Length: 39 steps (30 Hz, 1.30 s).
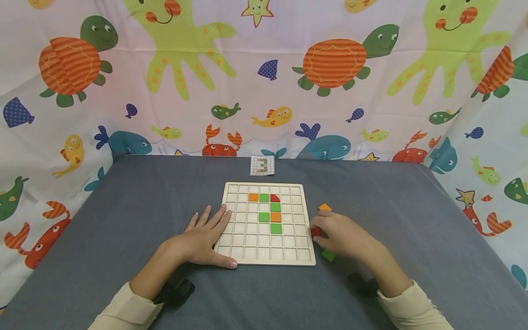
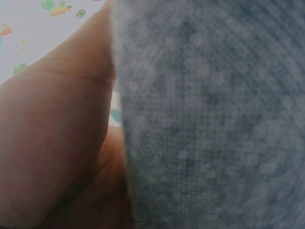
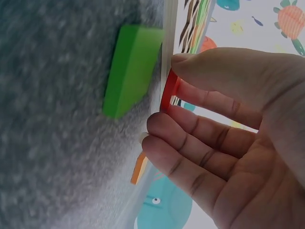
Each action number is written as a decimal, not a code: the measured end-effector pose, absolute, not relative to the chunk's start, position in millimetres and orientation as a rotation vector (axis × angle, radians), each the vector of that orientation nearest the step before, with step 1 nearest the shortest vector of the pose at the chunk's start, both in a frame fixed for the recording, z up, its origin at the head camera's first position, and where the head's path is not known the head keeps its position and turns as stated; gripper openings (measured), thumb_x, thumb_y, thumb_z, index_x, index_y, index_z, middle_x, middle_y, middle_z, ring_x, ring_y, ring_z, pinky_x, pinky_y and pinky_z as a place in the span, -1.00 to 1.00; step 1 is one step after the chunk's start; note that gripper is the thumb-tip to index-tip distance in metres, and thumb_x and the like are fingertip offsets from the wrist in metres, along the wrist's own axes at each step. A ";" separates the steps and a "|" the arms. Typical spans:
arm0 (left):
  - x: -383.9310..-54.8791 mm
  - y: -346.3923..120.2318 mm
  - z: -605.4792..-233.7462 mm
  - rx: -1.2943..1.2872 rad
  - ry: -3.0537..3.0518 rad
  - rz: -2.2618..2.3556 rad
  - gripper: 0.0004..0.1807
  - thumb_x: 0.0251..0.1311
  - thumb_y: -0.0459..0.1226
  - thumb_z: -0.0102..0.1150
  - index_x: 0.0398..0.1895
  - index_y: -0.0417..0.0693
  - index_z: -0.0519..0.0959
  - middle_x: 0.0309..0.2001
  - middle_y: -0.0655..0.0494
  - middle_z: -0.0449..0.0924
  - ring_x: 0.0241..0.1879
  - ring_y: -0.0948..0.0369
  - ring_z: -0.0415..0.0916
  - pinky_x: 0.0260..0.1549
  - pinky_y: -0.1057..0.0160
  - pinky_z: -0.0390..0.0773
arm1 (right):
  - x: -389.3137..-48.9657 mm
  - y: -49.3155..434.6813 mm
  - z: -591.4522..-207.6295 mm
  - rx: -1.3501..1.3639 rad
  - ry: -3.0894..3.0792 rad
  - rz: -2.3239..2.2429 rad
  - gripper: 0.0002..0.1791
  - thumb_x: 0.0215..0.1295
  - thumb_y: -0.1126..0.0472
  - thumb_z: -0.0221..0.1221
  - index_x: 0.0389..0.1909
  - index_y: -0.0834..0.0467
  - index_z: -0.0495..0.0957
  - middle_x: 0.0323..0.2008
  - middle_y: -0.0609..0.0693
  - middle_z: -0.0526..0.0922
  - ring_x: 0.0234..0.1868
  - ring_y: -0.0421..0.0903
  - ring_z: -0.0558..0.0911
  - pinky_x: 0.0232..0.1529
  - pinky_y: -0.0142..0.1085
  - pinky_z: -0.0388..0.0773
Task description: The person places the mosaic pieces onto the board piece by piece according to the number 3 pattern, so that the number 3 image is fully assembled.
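Note:
A wooden grid board lies on the grey cloth in the head view. Several coloured tiles sit in its cells, among them an orange square, a green square and a red piece with one rounded corner. My left hand rests with spread fingers on the board's left edge, thumb at the near corner. Just right of the board, my right hand pinches a red tile between thumb and fingers. A green tile and an orange tile lie on the cloth near that hand.
A small printed grid card lies behind the board, near the table's far edge. A curtain with sea animals hangs behind and at both sides. Grey cloth covers the table. Cloth and skin fill most of the left wrist view.

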<state>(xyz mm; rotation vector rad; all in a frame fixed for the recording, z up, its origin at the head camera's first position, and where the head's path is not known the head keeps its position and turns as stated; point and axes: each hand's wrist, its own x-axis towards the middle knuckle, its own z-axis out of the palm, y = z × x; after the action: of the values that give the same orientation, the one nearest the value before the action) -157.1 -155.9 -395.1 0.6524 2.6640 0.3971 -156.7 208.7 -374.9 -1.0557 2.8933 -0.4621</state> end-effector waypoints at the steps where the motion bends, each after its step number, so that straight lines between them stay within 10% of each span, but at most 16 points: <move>1: -157.0 -156.1 -395.4 0.653 2.666 0.392 0.43 -0.14 0.49 0.27 0.64 -0.05 -0.16 0.62 -0.03 -0.35 0.54 -0.20 -0.46 0.36 -0.35 -0.35 | -156.3 207.4 -374.9 -1.065 2.892 -0.463 -0.83 0.13 0.37 0.40 -0.31 0.10 0.65 -0.39 -0.14 0.47 -0.42 -0.25 0.41 -0.42 -0.37 0.45; 39: -157.3 -156.6 -396.4 0.659 2.668 0.391 0.44 -0.15 0.51 0.26 0.64 -0.04 -0.17 0.62 0.00 -0.36 0.54 -0.19 -0.47 0.37 -0.34 -0.35 | -157.1 157.9 -370.9 -1.208 2.799 -0.437 -0.74 0.15 0.30 0.42 -0.51 0.01 0.50 -0.49 -0.18 0.38 -0.50 -0.28 0.36 -0.46 -0.38 0.35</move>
<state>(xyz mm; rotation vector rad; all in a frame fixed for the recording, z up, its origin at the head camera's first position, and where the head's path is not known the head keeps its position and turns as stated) -157.3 -156.6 -396.4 0.6585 2.6681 0.3912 -157.1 157.9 -370.9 -1.2084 2.7988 -0.4374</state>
